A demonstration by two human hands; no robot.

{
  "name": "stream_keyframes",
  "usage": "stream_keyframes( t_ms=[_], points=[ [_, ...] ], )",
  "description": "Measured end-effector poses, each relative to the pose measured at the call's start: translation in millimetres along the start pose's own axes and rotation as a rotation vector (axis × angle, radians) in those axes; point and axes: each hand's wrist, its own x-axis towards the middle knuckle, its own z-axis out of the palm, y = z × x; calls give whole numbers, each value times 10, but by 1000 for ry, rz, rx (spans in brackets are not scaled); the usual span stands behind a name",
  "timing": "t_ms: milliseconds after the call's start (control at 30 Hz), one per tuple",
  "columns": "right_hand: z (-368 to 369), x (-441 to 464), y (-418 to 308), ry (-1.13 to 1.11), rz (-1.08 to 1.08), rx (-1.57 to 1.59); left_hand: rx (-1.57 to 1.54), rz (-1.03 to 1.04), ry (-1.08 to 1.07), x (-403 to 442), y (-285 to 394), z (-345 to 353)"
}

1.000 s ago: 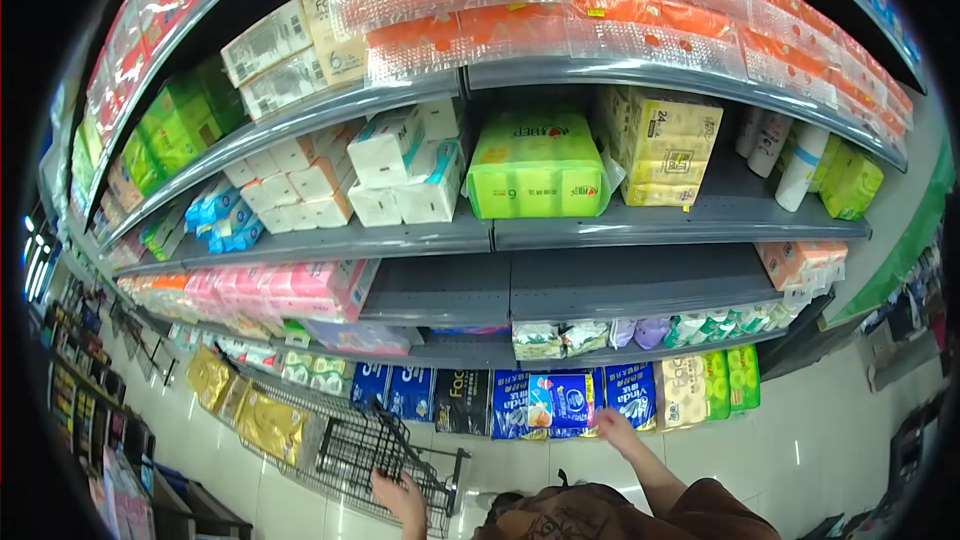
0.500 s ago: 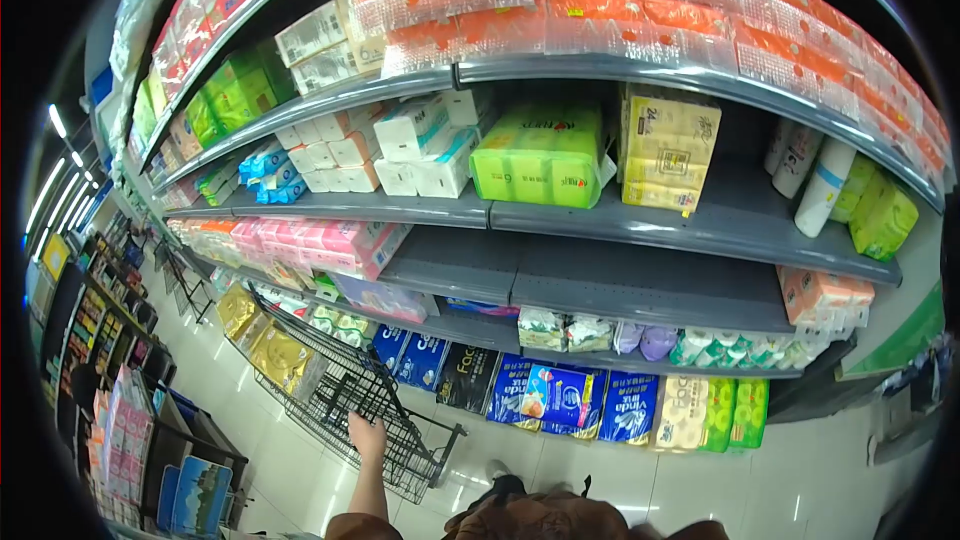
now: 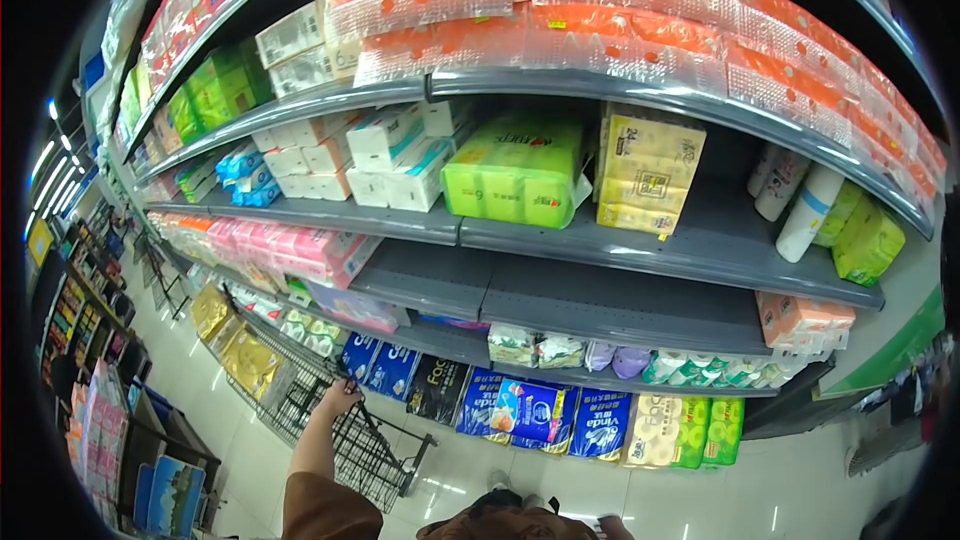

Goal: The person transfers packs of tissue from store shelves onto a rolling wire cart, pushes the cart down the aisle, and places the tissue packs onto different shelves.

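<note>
My left hand [image 3: 342, 397] is at the upper side rim of a black wire shopping cart [image 3: 375, 455], its fingers closed around the rim. The brown sleeve [image 3: 325, 508] reaches up from the bottom edge. Gold plastic-wrapped packs [image 3: 250, 365] show at the cart's far end; whether they lie inside it I cannot tell. Only a small part of my right hand [image 3: 613, 527] shows at the bottom edge, and its fingers cannot be made out.
Curved shelves [image 3: 560, 245] hold tissue packs, including orange packs [image 3: 620, 35] and a green pack [image 3: 515, 175]. Blue tissue packs [image 3: 600, 422] line the bottom. A display stand [image 3: 150, 440] stands left. Pale tiles [image 3: 480, 500] cover the floor. A person's leg [image 3: 890, 440] shows at right.
My left hand has moved up and left, from over the cart's basket to its side rim. The shelves have shifted slightly left and down in view. Part of my right hand now shows.
</note>
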Motion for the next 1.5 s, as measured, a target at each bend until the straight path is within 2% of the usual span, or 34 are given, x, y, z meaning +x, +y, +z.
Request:
stream_keyframes(
  t_ms=[33,67,100,167,233,333,433,500,533,567,600,633,700,767,867,967,1033,1133,1167,1233,1267,1300,1333,1367,1400,1433,1467,1500],
  points=[
    [103,-440,-717,-48,-91,-41,-88,-51,-30,-28,-7,-24],
    [175,-313,-941,-111,-198,19,-91,-13,41,-168,154,-80],
    [310,-496,-1321,-104,-290,41,-209,-226,-54,-497,697,-336],
    [413,-550,-1803,-181,-403,-14,-186,-297,-27,-461,739,-319],
    [485,-589,-2177,-152,-537,-186,7,-226,146,-239,440,-87],
    [507,-691,-2461,-108,-554,-161,104,-213,182,-532,907,-240],
    [390,-683,-2482,-124,-487,-193,164,-301,210,-366,605,-63],
    [160,-686,-2368,-123,-449,-187,128,-250,283,-469,729,-23],
    [18,-487,-2164,-113,-431,-151,89,-261,255,-558,850,-59],
    [-244,-28,-1854,-207,-380,-181,12,-289,173,-642,993,-116],
    [-419,610,-1463,-133,-489,-301,50,-316,170,-566,916,1],
    [-600,736,-1409,-135,-414,-393,57,-350,172,-563,858,115],
    [-815,504,-1633,-149,-201,-490,52,-392,153,-942,1200,79],
    [-909,450,-1889,-160,-128,-560,97,-392,175,-1163,1310,215],
    [-1057,511,-2274,-182,-135,-621,117,-393,173,-1390,1543,417],
    [-1238,590,-2644,-224,-232,-654,82,-403,117,-1560,1880,537],
    [-1293,624,-2945,-288,-379,-673,120,-387,126,-1756,2199,560],
    [-1112,460,-3670,-519,-768,-615,134,-360,227,-1929,2460,793],
    [-913,-322,-4155,-644,-731,-530,139,-358,242,-1961,2502,893],
    [-678,-1629,-4936,-787,-1074,-448,154,-340,264,-1984,2582,1106],
    [-667,-2207,-5267,-659,-1311,-514,189,-331,286,-2015,2662,1183],
    [-714,-2850,-5559,-545,-1310,-467,177,-329,276,-2060,2767,1234],
    [-752,-3263,-5819,-291,-1765,-516,167,-327,267,-2114,2882,1260],
    [-818,-3458,-6025,-75,-1992,-449,158,-326,259,-2148,2968,1299],
    [-867,-3594,-6200,45,-2050,-286,155,-347,211,-2148,3019,1367],
    [-906,-3773,-6430,365,-2278,-283,141,-337,216,-2167,3083,1440],
    [-951,-3901,-6606,576,-2323,-284,125,-328,226,-2181,3143,1505],
    [-976,-3922,-6810,635,-2322,-190,108,-322,239,-2189,3194,1557]
  ],
)
